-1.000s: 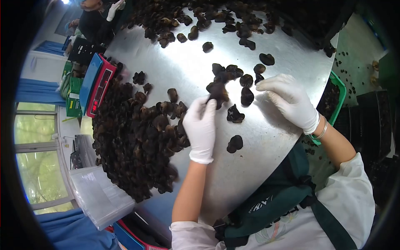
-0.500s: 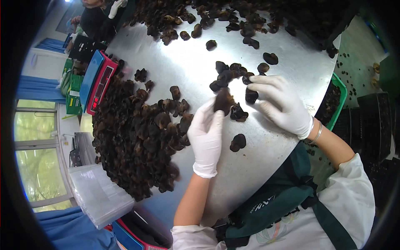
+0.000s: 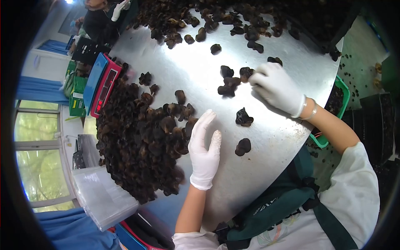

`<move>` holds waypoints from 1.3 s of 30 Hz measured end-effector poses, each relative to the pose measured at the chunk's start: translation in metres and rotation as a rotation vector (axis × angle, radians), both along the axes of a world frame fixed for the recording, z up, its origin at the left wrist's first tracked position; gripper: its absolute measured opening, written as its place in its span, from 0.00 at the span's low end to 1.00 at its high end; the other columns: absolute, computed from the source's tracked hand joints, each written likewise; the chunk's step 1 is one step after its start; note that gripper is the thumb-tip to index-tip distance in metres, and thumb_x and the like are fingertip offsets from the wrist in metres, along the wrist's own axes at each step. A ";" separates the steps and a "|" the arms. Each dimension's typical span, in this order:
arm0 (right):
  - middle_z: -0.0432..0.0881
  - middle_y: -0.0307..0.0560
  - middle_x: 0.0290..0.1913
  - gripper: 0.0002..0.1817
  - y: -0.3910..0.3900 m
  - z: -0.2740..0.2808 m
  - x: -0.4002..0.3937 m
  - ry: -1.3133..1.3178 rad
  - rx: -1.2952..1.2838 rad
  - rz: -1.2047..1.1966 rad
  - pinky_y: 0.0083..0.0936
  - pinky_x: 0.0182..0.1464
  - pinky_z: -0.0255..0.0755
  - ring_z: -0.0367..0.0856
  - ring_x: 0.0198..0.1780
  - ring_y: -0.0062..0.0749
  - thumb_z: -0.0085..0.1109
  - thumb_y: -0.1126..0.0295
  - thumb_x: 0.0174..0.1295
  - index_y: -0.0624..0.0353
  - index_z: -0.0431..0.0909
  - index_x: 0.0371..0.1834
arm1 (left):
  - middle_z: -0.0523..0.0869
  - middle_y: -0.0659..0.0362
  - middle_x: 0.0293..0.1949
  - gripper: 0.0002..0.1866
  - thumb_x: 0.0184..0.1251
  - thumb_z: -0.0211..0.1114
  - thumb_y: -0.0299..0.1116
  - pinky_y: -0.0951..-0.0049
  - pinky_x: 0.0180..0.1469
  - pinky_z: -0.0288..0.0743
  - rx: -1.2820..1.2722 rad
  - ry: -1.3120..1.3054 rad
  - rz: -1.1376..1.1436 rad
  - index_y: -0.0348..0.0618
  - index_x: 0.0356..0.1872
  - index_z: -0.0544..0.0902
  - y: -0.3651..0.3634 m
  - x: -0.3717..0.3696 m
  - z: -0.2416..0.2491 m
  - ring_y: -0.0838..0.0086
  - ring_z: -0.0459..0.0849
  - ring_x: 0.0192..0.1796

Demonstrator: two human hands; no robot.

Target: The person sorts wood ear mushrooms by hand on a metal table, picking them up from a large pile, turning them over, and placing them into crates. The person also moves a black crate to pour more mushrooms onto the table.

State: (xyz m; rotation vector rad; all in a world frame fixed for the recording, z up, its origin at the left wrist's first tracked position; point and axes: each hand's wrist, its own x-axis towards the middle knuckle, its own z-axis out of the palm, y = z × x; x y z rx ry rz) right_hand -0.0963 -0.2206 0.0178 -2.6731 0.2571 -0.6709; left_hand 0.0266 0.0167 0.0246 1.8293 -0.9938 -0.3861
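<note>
My left hand (image 3: 204, 152), in a white glove, is open and empty beside the right edge of a large heap of dark fungus (image 3: 141, 141) on the metal table. My right hand (image 3: 276, 88), also gloved, has its fingers bent together at the right end of a small cluster of dark pieces (image 3: 229, 85); whatever is between its fingertips is hidden. One crumpled piece (image 3: 243, 117) lies between the hands, and a rounder piece (image 3: 243, 147) sits nearer to me.
A red and blue scale (image 3: 102, 87) stands left of the heap, above plastic bags (image 3: 102, 196). More fungus (image 3: 175, 18) covers the far side. Below the table's right edge is a green basket (image 3: 345, 98). Another person (image 3: 102, 23) is at the far left.
My left hand no longer holds the brown piece and has moved down, opening. My right hand has closed its fingers near the cluster. The dark piece beside it is no longer visible.
</note>
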 end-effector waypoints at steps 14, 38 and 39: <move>0.82 0.50 0.59 0.12 -0.065 0.003 -0.149 -0.395 0.018 -0.625 0.34 0.68 0.65 0.77 0.64 0.41 0.58 0.77 0.65 0.61 0.82 0.51 | 0.82 0.47 0.60 0.22 0.63 0.67 0.23 0.62 0.60 0.76 0.167 -0.432 -0.155 0.41 0.60 0.82 -0.083 0.041 -0.010 0.54 0.82 0.59; 0.83 0.49 0.53 0.20 0.014 0.036 -0.039 0.023 0.837 0.085 0.29 0.57 0.74 0.81 0.47 0.33 0.54 0.72 0.68 0.59 0.78 0.63 | 0.87 0.58 0.48 0.14 0.74 0.63 0.27 0.75 0.50 0.77 -0.253 0.663 0.102 0.38 0.58 0.80 -0.031 -0.010 0.028 0.76 0.85 0.44; 0.83 0.50 0.54 0.21 0.021 0.035 -0.030 -0.078 0.805 0.182 0.31 0.58 0.73 0.81 0.49 0.35 0.53 0.72 0.69 0.60 0.77 0.64 | 0.87 0.59 0.48 0.15 0.73 0.63 0.24 0.76 0.51 0.77 -0.270 0.601 0.144 0.37 0.58 0.80 -0.029 -0.011 0.027 0.77 0.84 0.45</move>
